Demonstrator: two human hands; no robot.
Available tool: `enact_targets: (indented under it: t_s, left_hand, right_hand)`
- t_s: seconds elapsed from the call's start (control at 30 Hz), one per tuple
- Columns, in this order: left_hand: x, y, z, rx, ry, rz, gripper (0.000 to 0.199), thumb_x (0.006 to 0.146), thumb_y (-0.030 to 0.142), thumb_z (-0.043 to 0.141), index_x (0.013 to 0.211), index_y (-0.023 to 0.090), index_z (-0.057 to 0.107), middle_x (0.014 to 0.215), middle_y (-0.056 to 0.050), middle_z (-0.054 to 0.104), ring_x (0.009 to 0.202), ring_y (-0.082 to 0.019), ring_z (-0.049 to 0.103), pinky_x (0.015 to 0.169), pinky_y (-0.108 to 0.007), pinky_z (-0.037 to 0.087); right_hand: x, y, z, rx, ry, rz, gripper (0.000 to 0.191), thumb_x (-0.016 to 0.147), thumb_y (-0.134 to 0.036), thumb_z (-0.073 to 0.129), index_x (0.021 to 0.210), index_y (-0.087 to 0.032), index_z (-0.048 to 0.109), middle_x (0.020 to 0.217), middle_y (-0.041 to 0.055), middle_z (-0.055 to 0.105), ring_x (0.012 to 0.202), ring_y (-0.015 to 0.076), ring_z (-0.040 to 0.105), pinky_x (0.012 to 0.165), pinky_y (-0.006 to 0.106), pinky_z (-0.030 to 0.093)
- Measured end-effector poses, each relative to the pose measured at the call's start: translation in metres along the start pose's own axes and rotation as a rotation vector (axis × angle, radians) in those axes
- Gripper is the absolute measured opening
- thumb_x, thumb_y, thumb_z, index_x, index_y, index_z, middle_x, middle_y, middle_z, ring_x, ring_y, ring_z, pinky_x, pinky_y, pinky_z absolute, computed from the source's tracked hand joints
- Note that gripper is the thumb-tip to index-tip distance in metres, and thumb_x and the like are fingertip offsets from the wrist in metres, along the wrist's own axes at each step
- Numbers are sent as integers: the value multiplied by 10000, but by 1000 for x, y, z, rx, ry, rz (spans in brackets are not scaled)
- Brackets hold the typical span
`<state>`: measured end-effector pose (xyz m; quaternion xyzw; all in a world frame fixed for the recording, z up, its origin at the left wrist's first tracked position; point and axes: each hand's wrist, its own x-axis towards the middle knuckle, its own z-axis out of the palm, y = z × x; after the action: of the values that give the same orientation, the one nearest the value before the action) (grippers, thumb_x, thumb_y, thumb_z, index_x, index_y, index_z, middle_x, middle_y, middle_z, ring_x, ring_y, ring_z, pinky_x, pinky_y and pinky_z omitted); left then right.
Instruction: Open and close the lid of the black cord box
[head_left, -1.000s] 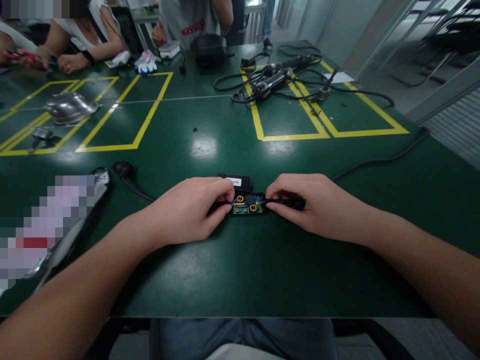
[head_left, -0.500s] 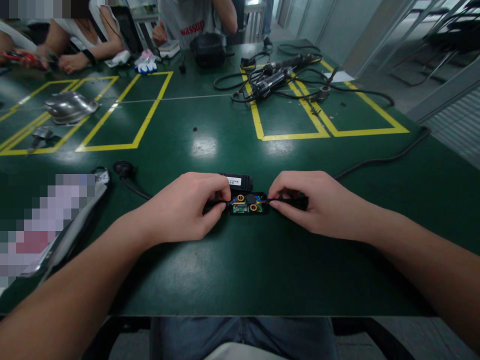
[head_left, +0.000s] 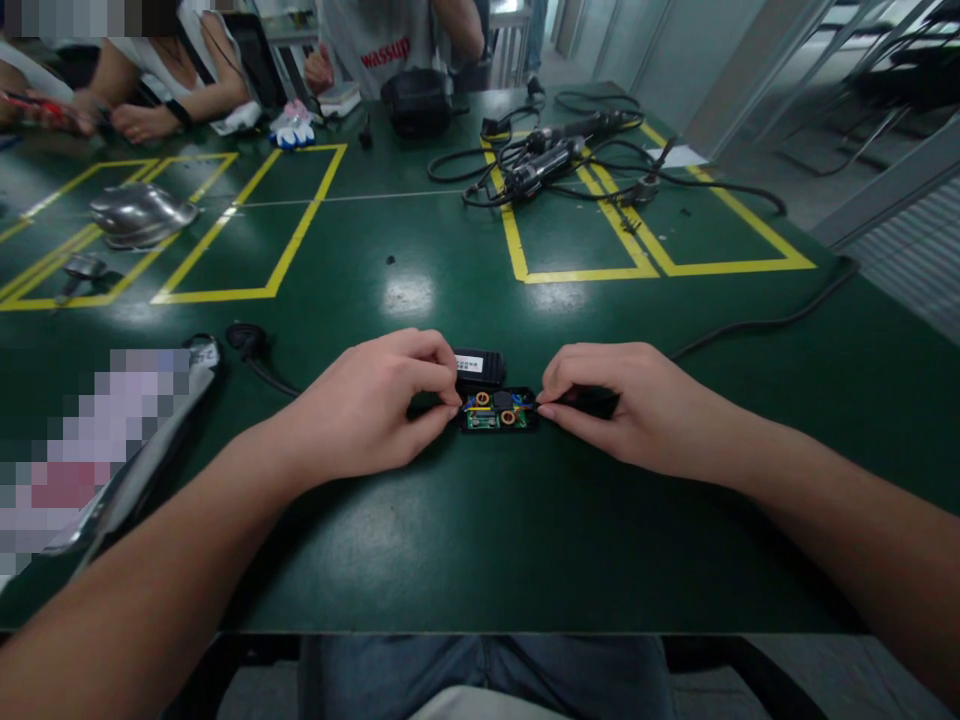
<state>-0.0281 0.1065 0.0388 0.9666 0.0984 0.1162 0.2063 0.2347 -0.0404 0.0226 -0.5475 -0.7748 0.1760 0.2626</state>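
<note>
A small black case (head_left: pixel 531 422) lies open on the green table in front of me. Inside it a green circuit board (head_left: pixel 484 420) shows two copper coils and blue and yellow wires. My left hand (head_left: pixel 375 400) pinches the black cable at the case's left end, its fingertips hiding the entry point. At the right end, my right hand (head_left: pixel 637 400) holds the other black cable (head_left: pixel 596 400) between thumb and fingers. Just behind the case rests its ribbed black cover (head_left: pixel 487 370) with a white label. The left cable leads to a black plug (head_left: pixel 246 340).
A plastic bag (head_left: pixel 172 440), partly blurred out, lies at left. Behind it are a shiny metal part (head_left: pixel 139 215) and yellow tape outlines. Black tools with tangled cables (head_left: pixel 544 165) lie at the back right. People sit across the table, near a black case (head_left: pixel 416 100) and gloves (head_left: pixel 292 125).
My left hand's fingers have lifted slightly and its fingertips have shifted right, to the case's edge. My right hand stays nearly still. The case has barely moved.
</note>
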Motion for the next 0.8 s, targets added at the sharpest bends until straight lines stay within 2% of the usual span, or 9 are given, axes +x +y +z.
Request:
enact_targets:
  t_s: [0.07,0.17,0.27,0.37,0.43,0.6,0.67,0.8]
  left_hand:
    - [1,-1,5,43,85,14,188,1003,240,662,939,197,833,1242,-119,752,1122,-279,713,999,-453,599]
    - [3,-6,12,94,180,-24,266,1031,262,635,1197,184,827,1433,-159,713,1315,-329,657,1162,-552,552]
    - [5,-13,17,89,145,-96,370,1063,278,629,1395,181,760,1525,-157,711,1418,-334,634,1232,-576,512]
    - [7,-16,20,43,105,-137,369,1057,270,669,1406,189,755,1386,-123,799,1302,-303,710,1177,-533,556]
    - [7,-15,19,34,132,-148,350,1044,260,694,1379,189,766,1301,-109,823,1232,-291,732,1127,-502,581]
    - [4,-3,12,-20,231,-57,336,1053,323,715,1349,176,776,1304,-117,799,1215,-278,728,1093,-441,587]
    - [2,2,11,-56,204,3,342,1045,324,736,1352,177,775,1296,-115,795,1192,-268,729,1074,-419,592]
    - [3,6,15,-77,76,72,303,1051,281,736,1333,179,780,1249,-106,798,1157,-257,722,1062,-415,597]
  right_hand:
    - [0,0,1,0,1,5,85,997,-198,683,918,-230,697,899,47,768,776,194,701,707,323,525]
    - [0,-1,2,2,9,33,50,970,-192,679,956,-233,704,877,33,755,741,187,682,693,314,524]
    - [0,-3,3,-2,35,50,110,926,-176,656,1007,-237,697,887,33,754,745,196,677,695,319,527]
    - [-1,-3,3,10,57,73,201,864,-138,644,1035,-244,661,900,34,755,752,205,676,691,322,525]
    - [-1,-3,3,30,73,89,244,843,-121,640,1051,-247,634,916,35,758,758,206,672,690,321,527]
    - [-2,-2,5,71,107,91,342,836,-107,627,1151,-235,589,968,43,747,784,207,673,716,327,544]
    - [-3,-1,7,67,106,83,362,838,-113,628,1178,-230,585,990,47,741,789,206,672,715,328,542]
    - [-4,-3,8,39,73,63,381,833,-149,676,1200,-229,611,1031,56,753,815,219,680,734,346,539]
